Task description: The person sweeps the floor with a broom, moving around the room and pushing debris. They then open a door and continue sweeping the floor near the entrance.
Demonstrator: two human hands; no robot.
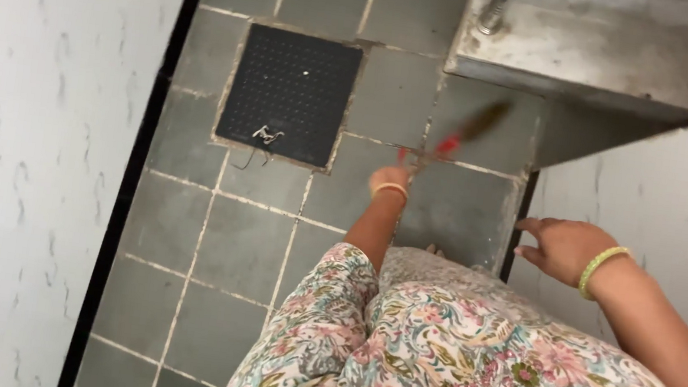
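Brush (467, 132): blurred, red-handled, above the floor tiles (250, 243).
Left hand (390, 178): I grasp the brush.
Right hand (563, 247): released, fingers spread beside the white wall (676, 199).

One head-worn camera looks steeply down at the tiled floor (260, 236).

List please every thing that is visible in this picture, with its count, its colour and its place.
brush: one, red handle, dark blurred head, held low over the floor.
drain cover: one, black, perforated, square, set in the floor.
floor tiles: many, grey-green, pale grout.
wall tiles: white, marbled, left and right.
metal ledge: one, grey, top right.
bangles: one orange on left wrist, one green on right wrist.
left hand: grips the brush.
right hand: open, against the right wall.
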